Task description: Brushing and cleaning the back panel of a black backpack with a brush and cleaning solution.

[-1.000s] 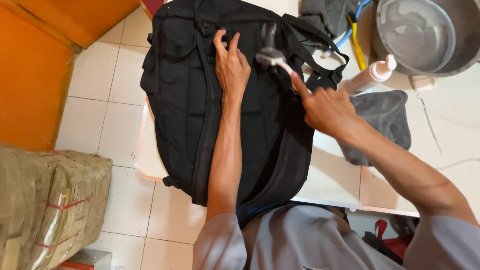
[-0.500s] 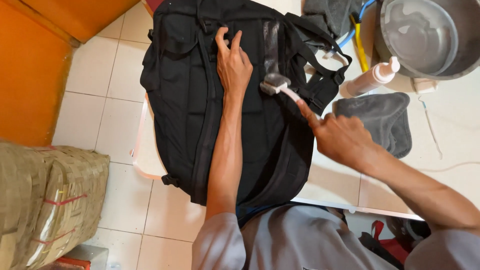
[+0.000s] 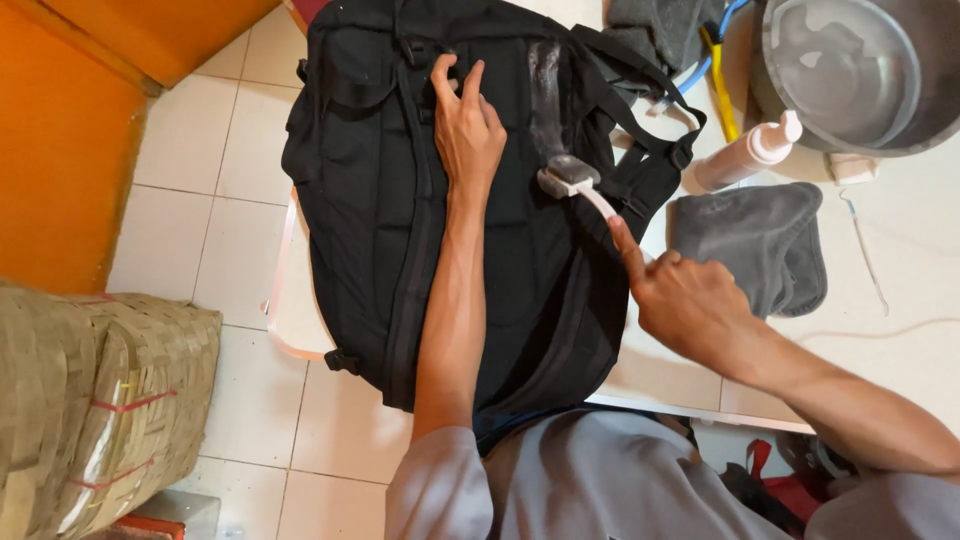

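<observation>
A large black backpack (image 3: 390, 200) lies flat on a low white table. My left hand (image 3: 467, 128) presses down on its upper middle, fingers spread toward the top. My right hand (image 3: 685, 300) grips the pale handle of a small brush (image 3: 568, 178), index finger stretched along it. The brush head rests on the backpack's right side, just below a wet, soapy streak (image 3: 546, 90) on the fabric. The backpack's straps (image 3: 650, 150) trail off to the right.
A grey cloth (image 3: 755, 240) lies right of the backpack, beside a white pump bottle (image 3: 740, 155). A metal basin (image 3: 850, 70) sits at the top right. A woven bundle (image 3: 90, 400) stands at the lower left, orange furniture (image 3: 60, 150) on the left, tiled floor (image 3: 200, 130) below.
My right hand has drawn the brush down the backpack's right side, from near the top to lower, leaving a wet streak. My left hand has stayed in place.
</observation>
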